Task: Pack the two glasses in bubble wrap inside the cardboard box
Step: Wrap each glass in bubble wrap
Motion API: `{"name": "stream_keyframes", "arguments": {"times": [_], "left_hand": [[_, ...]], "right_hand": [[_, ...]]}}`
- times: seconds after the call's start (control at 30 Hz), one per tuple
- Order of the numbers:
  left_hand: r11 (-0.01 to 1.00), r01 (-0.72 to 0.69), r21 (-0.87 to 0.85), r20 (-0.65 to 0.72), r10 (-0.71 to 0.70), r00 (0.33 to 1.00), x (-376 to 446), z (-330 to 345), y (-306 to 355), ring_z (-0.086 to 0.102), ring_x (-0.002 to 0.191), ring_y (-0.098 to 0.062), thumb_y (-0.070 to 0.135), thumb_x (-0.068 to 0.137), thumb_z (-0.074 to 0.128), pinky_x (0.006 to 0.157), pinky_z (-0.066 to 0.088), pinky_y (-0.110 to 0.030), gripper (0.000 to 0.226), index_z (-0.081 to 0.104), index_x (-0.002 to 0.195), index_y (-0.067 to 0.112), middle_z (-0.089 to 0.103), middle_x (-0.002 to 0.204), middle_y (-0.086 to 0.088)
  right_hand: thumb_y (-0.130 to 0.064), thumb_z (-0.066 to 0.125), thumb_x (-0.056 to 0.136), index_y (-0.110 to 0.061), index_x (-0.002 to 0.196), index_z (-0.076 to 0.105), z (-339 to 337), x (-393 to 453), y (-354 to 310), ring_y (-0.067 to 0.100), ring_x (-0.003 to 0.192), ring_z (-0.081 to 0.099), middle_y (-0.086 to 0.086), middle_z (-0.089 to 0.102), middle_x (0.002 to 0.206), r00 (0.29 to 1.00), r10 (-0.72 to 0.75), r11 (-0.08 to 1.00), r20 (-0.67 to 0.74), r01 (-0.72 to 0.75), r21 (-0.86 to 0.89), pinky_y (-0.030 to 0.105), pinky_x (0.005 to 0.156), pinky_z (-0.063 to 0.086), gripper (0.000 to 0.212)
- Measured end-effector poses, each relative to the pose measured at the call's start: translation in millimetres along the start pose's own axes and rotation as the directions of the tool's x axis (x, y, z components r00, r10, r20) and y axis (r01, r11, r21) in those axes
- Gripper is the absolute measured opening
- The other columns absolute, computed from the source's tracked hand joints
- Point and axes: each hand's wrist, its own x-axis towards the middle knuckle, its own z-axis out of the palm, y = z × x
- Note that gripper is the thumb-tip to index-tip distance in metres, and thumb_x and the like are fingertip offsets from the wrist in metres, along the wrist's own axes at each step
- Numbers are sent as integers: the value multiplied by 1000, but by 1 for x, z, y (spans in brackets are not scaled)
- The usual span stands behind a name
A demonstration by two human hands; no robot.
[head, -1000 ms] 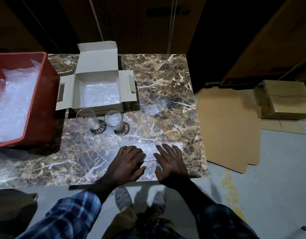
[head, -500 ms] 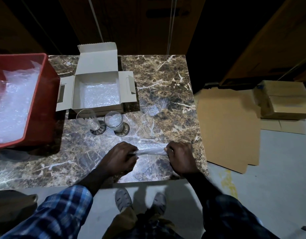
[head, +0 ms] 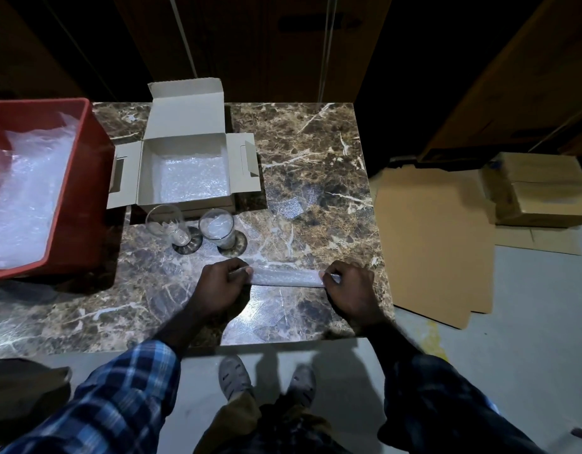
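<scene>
Your left hand [head: 222, 283] and right hand [head: 350, 286] each pinch one end of the bubble wrap [head: 284, 277] with curled fingers, just before the two glasses [head: 203, 229], which stand touching the cardboard box [head: 185, 172]. If you lift the wrap toward them carelessly, it may knock a glass over. I can read no writing anywhere

A brown marble-patterned table [head: 316, 152] with pale veins occupies the centre, brightly lit near its front edge. Behind it stand dark wooden panels [head: 250, 44], the far background in deep shadow. To the right, a flat sheet of cardboard [head: 430, 240] lies on the grey floor [head: 512, 339], with stacked brown cartons [head: 542, 191] beyond it. A yellowish stain [head: 435, 339] marks the floor near the table's right corner.
</scene>
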Motion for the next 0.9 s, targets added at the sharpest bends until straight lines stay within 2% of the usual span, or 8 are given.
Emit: {"name": "stream_keyframes", "arguments": {"times": [0.13, 0.2, 0.27, 0.33, 0.47, 0.57, 0.8, 0.9], "left_hand": [[999, 46, -7, -89, -46, 995, -6, 4, 4, 64, 69, 1, 24, 93, 69, 61, 40, -10, 16, 71, 77, 22, 70, 67, 5], [997, 83, -2, -134, -82, 988, -7, 6, 4, 65, 67, -3, 25, 90, 72, 64, 45, -21, 14, 72, 77, 23, 70, 66, 5], [994, 102, 46, -168, -93, 981, -6, 7, 1, 69, 74, -20, 31, 86, 72, 72, 50, -30, 11, 75, 81, 21, 72, 70, -1], [985, 155, 72, -197, -138, 971, -5, 6, -4, 69, 83, -29, 35, 84, 74, 84, 53, -42, 13, 75, 84, 22, 73, 76, -4], [964, 213, 156, -214, -178, 960, -3, 9, -5, 59, 104, -32, 36, 86, 73, 95, 39, -48, 13, 68, 89, 24, 70, 86, -5], [961, 178, 212, -242, -125, 962, -9, 11, 0, 51, 107, -31, 34, 89, 71, 94, 30, -44, 19, 64, 98, 19, 60, 83, -3], [919, 89, 384, -365, 62, 929, -27, 19, -3, 45, 93, -28, 36, 91, 61, 80, 33, -45, 20, 55, 95, 18, 52, 95, -7], [854, -38, 519, -343, 249, 906, -30, 20, -3, 41, 86, -27, 29, 90, 55, 75, 26, -40, 15, 61, 88, 16, 51, 91, -7]], "right_hand": [[-37, 65, 94, -27, 73, 58, 1, 3, 1, 25, 82, 60, -2, 64, 71, 998, 60, 998, -26, -59, 19, 42, 95, 34, 24], [-38, 60, 97, -25, 78, 57, 2, 4, -2, 22, 78, 52, -4, 58, 69, 998, 49, 998, -40, -50, -32, 40, 90, 31, 23], [-37, 57, 99, -26, 80, 51, 1, 4, -7, 21, 74, 48, -6, 53, 71, 998, 8, 993, -58, -15, -121, 40, 86, 31, 23], [-36, 54, 100, -24, 82, 51, 1, 4, -10, 23, 72, 53, -4, 54, 72, 996, -39, 973, -79, 20, -230, 40, 80, 30, 22], [-32, 48, 102, -16, 94, 60, 6, 3, -10, 23, 66, 50, -1, 58, 71, 989, -101, 941, -109, 59, -334, 40, 76, 29, 22], [-28, 48, 102, -13, 101, 61, 10, 3, -11, 25, 72, 59, 6, 68, 80, 986, -116, 933, -118, 68, -353, 41, 79, 35, 20], [-33, 64, 93, -10, 112, 59, 10, 1, -13, 32, 82, 63, 12, 69, 90, 986, -112, 876, -124, 40, -480, 43, 80, 37, 30], [-33, 68, 88, -10, 116, 57, 13, 1, -11, 34, 93, 58, 17, 64, 102, 977, -126, 870, -173, 25, -492, 46, 81, 39, 38]]}}
